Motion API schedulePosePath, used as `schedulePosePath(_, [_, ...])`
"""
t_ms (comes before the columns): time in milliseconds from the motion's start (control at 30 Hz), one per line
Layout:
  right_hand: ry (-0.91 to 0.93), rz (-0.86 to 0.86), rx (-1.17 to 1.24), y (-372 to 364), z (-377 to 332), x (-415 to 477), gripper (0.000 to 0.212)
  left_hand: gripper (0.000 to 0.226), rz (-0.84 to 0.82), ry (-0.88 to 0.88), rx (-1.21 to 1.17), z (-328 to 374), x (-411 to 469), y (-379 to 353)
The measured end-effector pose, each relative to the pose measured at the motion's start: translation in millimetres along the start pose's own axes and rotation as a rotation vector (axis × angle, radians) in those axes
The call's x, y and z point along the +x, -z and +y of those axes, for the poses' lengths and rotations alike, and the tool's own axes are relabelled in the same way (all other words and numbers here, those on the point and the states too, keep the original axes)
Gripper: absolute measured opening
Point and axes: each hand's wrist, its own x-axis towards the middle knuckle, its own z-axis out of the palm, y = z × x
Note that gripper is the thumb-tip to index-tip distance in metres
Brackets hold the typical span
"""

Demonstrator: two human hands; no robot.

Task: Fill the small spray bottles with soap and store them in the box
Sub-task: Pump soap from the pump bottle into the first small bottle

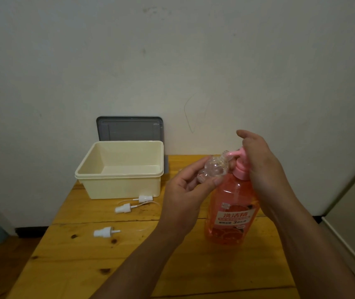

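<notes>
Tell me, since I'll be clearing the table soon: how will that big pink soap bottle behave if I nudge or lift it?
The soap bottle looks nearly full, so it is probably heavy for its size. It stands tall with a pump on top under the right hand, so a high push might tip it; a low one likely slides it. Its smooth plastic may be slippery if soap has dripped.

Place: a plain room in a home
Wall: bare, scuffed off-white plaster [172, 61], dark skirting along its foot
Furniture: knotty pine table [86, 255] pushed against the wall
Floor: wood boards [4, 266]
Household goods: cream plastic box [118, 184], orange dish soap bottle [232, 212]
</notes>
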Motion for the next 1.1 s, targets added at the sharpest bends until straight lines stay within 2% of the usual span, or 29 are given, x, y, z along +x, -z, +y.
schedulePosePath(300, [-0.036, -0.041, 0.089, 0.8, -7.8, -5.7, 0.025, 0.046, -0.006, -0.004, -0.011, 1.1, 0.7, -2.1])
schedulePosePath(467, [-0.003, -0.031, 0.008, 2.4, 2.3, 1.5, 0.035, 0.045, -0.007, -0.007, -0.008, 0.2, 0.0, -1.1])
schedulePosePath(767, [0.009, -0.008, -0.010, 3.0, 2.8, -0.6, 0.028, 0.046, 0.001, 0.000, -0.010, -1.1, -1.0, -0.6])
schedulePosePath(1100, [0.023, -0.009, -0.026, 2.4, 1.9, 0.7, 0.034, 0.045, -0.002, -0.001, -0.018, 0.1, 0.0, -1.9])
